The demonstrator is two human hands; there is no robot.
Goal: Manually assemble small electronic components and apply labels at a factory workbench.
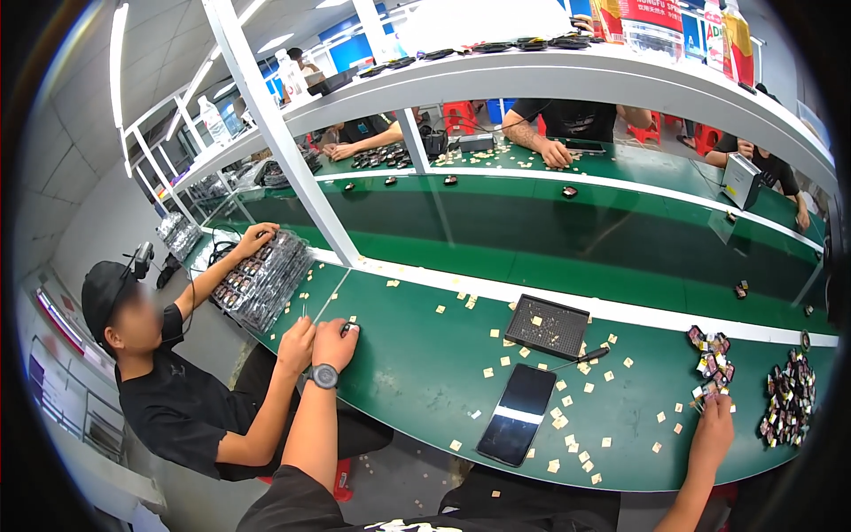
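Observation:
My left hand [335, 346], wearing a dark watch, reaches to the left over the green table. Its fingers are closed around a small dark part [352, 329] with a pale edge, mostly hidden in the grip. Right beside it is a co-worker's hand [296, 344] with a thin pointed tool. On the right, my right hand [714, 434] has its fingers pinched at the near end of a row of small black-and-pink parts [712, 362]. What lies between those fingertips is too small to make out.
A black phone [518, 415], a black tray [548, 324] and a black-handled tool [592, 355] lie amid scattered yellowish squares. A heap of small parts [789, 399] sits far right. Stacked clear trays [264, 282] stand left, near a white shelf post [282, 133]. A green conveyor [514, 239] runs beyond.

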